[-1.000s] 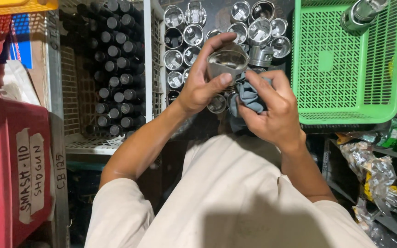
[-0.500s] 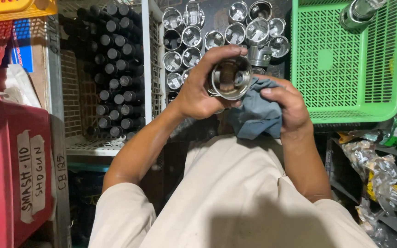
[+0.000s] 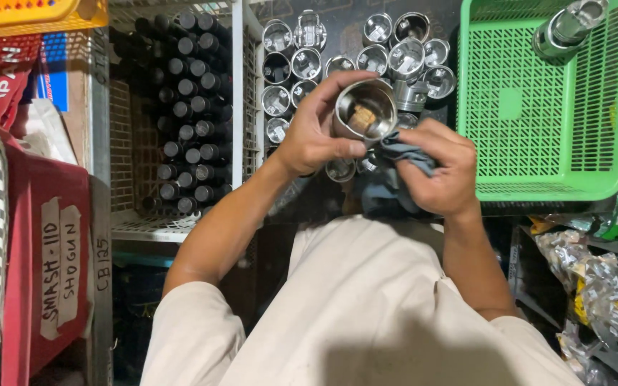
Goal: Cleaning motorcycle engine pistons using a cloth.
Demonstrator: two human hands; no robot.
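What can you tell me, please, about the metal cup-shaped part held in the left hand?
The metal part is a short, shiny, silvery cylinder, hollow and open at one end, and that open end faces the camera. Inside it a tan, cork-like lump shows. The left hand grips it around its side wall, held up in front of a tray of similar parts. The right hand holds a grey-blue cloth right beneath it, at its lower rim.

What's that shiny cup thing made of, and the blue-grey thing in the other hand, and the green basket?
The cup-shaped part in the left hand looks like bare metal: silvery, with bright glints on its rim. The blue-grey thing in the right hand seems to be soft cloth, since it folds and bunches. The green basket looks like moulded plastic, with an even colour and regular grid holes.
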